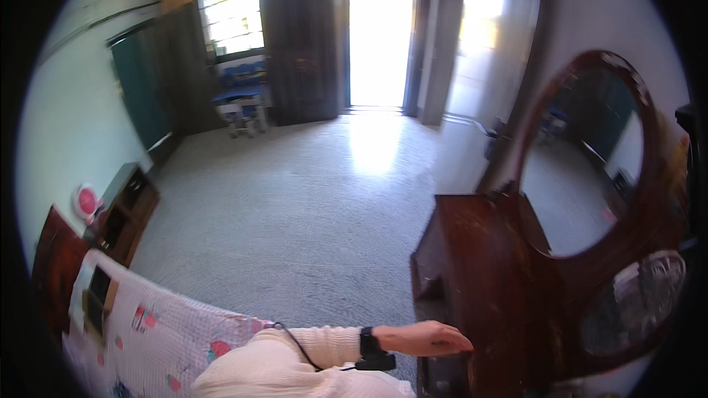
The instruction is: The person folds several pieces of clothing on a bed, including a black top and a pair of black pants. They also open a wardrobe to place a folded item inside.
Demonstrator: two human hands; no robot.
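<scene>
My left hand [426, 338] reaches across from the left in a cream knitted sleeve [328, 345]. Its fingers are stretched out close together, tips bent slightly down, and I see nothing held in them. A black band with a small black box [376, 361] is on the wrist, and a thin black cable [295, 343] runs back from it along the arm. The fingertips are over the near edge of a dark red wooden dresser [487, 265]; whether they touch it I cannot tell. Above the dresser top stands an oval framed mirror [582, 177]. My right hand does not show.
Pink-and-white strawberry-patterned cloth [184, 324] spreads at the lower left. Beyond it stand a low wooden cabinet [133, 199] and a round pink-and-white object [87, 201]. A blue-seated chair [242, 96] is by the window. Grey floor [295, 199] leads to a bright doorway [380, 37].
</scene>
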